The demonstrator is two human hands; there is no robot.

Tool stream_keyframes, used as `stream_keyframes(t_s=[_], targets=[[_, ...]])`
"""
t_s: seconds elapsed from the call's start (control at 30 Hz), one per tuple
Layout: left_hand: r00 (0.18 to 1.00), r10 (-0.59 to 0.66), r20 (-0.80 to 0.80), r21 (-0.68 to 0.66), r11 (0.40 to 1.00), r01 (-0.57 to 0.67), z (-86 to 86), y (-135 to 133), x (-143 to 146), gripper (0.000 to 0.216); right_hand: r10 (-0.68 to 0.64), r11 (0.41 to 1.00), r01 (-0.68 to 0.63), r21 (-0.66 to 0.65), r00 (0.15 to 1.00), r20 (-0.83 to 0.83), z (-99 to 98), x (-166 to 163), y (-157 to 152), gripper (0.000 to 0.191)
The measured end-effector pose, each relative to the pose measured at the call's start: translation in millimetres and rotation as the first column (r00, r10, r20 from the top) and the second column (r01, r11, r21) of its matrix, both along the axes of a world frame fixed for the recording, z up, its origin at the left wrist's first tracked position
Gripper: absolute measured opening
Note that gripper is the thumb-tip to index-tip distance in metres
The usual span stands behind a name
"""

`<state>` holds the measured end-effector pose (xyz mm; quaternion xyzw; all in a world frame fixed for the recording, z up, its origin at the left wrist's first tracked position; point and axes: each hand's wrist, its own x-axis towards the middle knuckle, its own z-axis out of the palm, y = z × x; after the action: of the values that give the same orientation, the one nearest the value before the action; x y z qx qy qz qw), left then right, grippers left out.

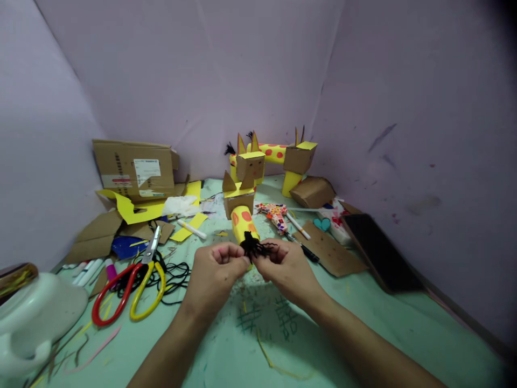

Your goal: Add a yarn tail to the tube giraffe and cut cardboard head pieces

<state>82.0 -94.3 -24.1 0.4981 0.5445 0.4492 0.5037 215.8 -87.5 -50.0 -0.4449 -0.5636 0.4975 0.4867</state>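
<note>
My left hand (218,272) and my right hand (290,267) meet at the near end of a yellow tube animal with orange spots (243,220). Between my fingertips is a black yarn tassel (252,247) at that end of the tube. Both hands are closed in a pinch on its strands, the left from one side and the right from the other. The animal faces away and has a cardboard box head (238,203) with two pointed ears. My fingers hide part of the tube's lower end.
Two similar animals (250,168) (299,159) stand behind. To the left lie scissors (151,253) with red and yellow handles, black yarn (175,277), markers and cardboard scraps. A white cup (36,307) is at the left edge. On the right are a glue gun (277,215) and a dark tablet (383,253).
</note>
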Motion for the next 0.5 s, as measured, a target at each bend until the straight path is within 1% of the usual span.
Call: stream_keyframes(t_s=[0.1,0.27,0.37,0.5], targets=[[1.000,0.006,0.006,0.004,1.000,-0.006,-0.7,0.9,0.5,0.014,-0.014,0.999,0.015,0.030,0.999,-0.030,1.0,-0.2,0.1,0.003],[1.000,0.007,-0.018,-0.002,1.000,-0.007,-3.3,1.1,-1.2,0.015,0.018,1.000,-0.019,-0.019,0.999,-0.046,5.4,2.2,-0.8,0.010],[0.999,0.006,-0.036,0.002,1.000,-0.006,-4.4,1.4,-1.5,0.017,0.031,0.999,-0.032,-0.024,0.999,-0.016,4.7,2.9,-1.0,0.009],[0.999,0.016,-0.042,-0.005,1.000,-0.017,-3.2,1.2,0.4,0.016,-0.010,1.000,0.010,-0.006,1.000,0.020,0.4,0.7,0.0,0.007]])
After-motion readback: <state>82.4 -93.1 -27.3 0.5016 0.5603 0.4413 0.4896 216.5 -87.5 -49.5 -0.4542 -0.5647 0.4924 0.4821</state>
